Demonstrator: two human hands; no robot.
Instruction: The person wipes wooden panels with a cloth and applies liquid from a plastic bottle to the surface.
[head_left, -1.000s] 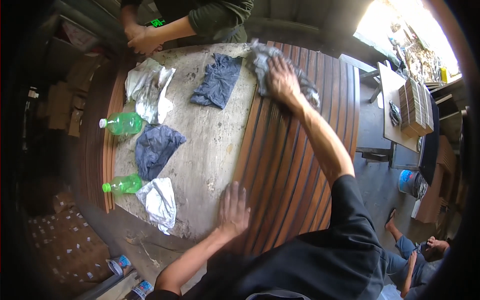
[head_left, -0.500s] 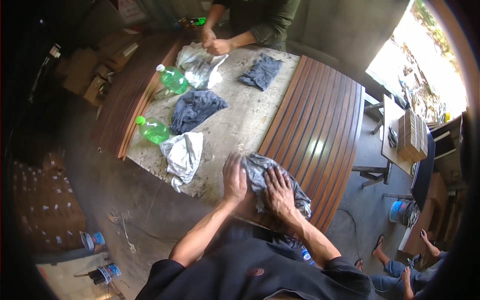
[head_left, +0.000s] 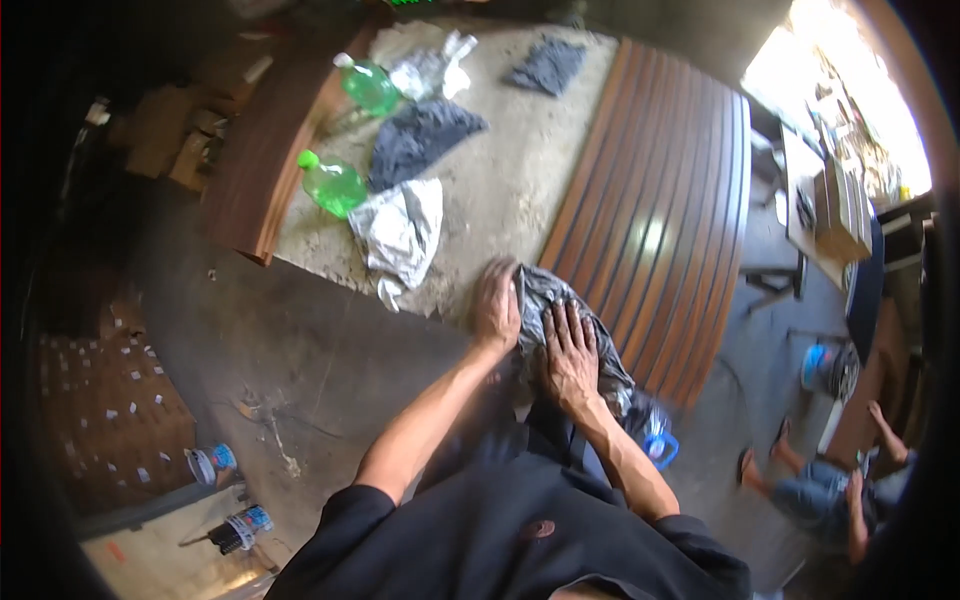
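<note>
My right hand (head_left: pixel 573 350) lies flat, fingers stretched out, on a crumpled grey rag (head_left: pixel 606 362) at the near end of brown slatted wooden boards (head_left: pixel 665 190). The rag hangs over the boards' near end. Beside the rag's left edge is my left hand (head_left: pixel 497 305), a little blurred, its fingers extended; whether it touches the rag I cannot tell. On the worn table (head_left: pixel 510 165) to the left lie a white rag (head_left: pixel 400 228) and a dark grey rag (head_left: pixel 420 138). Two bottles of green liquid, a nearer one (head_left: pixel 335 187) and a farther one (head_left: pixel 370 88), lean beside them.
Stacked brown boards (head_left: pixel 265 140) line the table's left side. Farther back lie a pale cloth (head_left: pixel 428 72) and a dark folded rag (head_left: pixel 548 66). A blue-handled container (head_left: pixel 658 440) stands below the boards. At lower right, a seated person (head_left: pixel 830 495) is near a bucket (head_left: pixel 828 370).
My view has shifted, so the table sits higher and the person across it is out of sight. Both hands and the grey rag have come toward me, to the boards' near end.
</note>
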